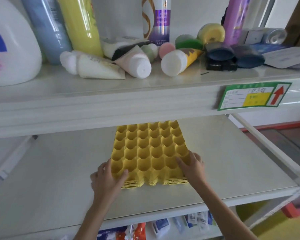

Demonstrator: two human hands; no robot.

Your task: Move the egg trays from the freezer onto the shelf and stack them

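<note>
Under both hands, the yellow egg trays [150, 149] look like matt, slightly rough moulded pulp. Around them the shelf [232, 161] is smooth with a soft sheen. Above, plastic bottles [80, 23] look glossy.

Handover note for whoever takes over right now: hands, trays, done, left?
Left hand: gripping the near-left corner of the stack of yellow moulded egg trays.
Right hand: on the near-right corner, fingers resting in the cups.
Trays: stacked on the white middle shelf, far end under the upper shelf.
Done: several trays nested.
Left: freezer out of view; check it for more trays.
</note>
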